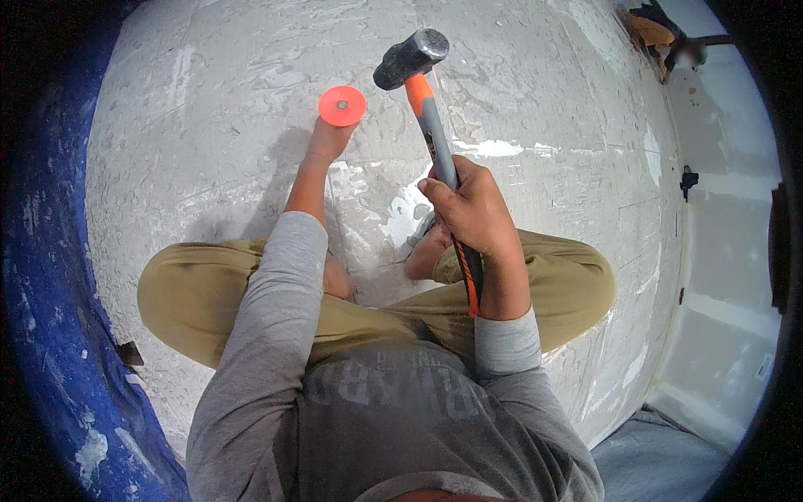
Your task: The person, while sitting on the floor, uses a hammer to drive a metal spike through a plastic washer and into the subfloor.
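Note:
In my right hand (475, 207) is a club hammer (437, 138) with a grey, orange and black handle. My fingers wrap round the handle, and its dark steel head (410, 60) is raised above the floor. My left hand (331, 140) is closed beneath the round orange hand guard of a chisel (342, 105), left of the hammer head and apart from it. At the middle of the guard shows the chisel's small metal end. The guard covers most of my left fingers, and the chisel's shaft and tip are hidden below.
The grey floor (535, 100) is rough, with scraped white patches. Blue sheeting (50, 276) runs along the left side. A wall with pale patches (719, 243) stands at the right, and a grey sheet (661, 460) lies at the lower right. My bent knees spread to both sides.

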{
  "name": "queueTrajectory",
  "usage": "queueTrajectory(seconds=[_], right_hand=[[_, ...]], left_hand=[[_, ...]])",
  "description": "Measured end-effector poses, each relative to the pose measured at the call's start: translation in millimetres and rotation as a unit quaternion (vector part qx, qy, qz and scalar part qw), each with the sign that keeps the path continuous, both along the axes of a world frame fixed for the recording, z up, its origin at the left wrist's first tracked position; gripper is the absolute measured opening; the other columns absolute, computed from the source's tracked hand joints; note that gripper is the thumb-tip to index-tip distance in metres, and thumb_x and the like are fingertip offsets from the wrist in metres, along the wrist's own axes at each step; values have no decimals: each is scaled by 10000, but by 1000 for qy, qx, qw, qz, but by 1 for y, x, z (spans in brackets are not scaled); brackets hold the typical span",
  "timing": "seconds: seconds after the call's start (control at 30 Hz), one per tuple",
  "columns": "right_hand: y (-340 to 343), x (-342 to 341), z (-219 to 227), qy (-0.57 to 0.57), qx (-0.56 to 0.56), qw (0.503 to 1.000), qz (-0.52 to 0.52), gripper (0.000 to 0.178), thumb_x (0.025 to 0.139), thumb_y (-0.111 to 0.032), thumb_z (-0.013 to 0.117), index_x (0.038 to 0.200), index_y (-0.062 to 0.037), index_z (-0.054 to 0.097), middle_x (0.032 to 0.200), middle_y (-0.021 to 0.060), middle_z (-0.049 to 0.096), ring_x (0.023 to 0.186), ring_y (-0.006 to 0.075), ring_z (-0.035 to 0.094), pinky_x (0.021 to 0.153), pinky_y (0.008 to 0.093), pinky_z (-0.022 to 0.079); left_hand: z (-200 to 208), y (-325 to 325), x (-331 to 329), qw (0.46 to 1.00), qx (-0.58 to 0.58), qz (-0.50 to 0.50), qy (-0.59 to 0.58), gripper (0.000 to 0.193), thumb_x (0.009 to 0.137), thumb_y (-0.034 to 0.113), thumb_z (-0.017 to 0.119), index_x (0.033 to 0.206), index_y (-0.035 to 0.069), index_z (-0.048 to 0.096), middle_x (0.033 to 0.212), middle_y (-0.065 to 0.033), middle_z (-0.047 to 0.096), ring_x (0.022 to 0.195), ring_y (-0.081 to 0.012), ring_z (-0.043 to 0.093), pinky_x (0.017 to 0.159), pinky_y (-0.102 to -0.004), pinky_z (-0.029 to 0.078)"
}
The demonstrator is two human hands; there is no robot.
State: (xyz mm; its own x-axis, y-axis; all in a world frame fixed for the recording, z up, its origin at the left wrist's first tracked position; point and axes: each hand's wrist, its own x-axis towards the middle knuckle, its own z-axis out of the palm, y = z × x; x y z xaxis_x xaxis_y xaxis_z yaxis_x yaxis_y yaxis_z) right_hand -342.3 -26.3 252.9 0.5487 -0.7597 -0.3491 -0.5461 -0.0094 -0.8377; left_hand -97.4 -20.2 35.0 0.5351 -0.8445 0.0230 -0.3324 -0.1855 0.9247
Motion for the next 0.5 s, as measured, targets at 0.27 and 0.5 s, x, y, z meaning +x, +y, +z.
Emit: queueTrajectory(seconds=[0.27, 0.5], right_hand=[[5, 18, 76, -114, -37, 992, -30, 225, 843, -199, 665, 789, -1, 572, 573, 10, 519, 456, 70, 479, 408, 256, 384], [-24, 72, 93, -291, -295, 910, -20, 115, 867, -132, 637, 833, -47, 566, 549, 7, 515, 412, 89, 489, 375, 251, 400]], left_hand=[[9, 2, -7, 999, 2, 12, 42, 316, 844, 219, 693, 1089, 29, 631, 979, -123, 684, 929, -206, 650, 790, -338, 493], [6, 6, -1, 999, 15, -2, 37, 383, 849, 259, 678, 1142, 21, 614, 1079, -114, 668, 1019, -201, 625, 892, -340, 470]])
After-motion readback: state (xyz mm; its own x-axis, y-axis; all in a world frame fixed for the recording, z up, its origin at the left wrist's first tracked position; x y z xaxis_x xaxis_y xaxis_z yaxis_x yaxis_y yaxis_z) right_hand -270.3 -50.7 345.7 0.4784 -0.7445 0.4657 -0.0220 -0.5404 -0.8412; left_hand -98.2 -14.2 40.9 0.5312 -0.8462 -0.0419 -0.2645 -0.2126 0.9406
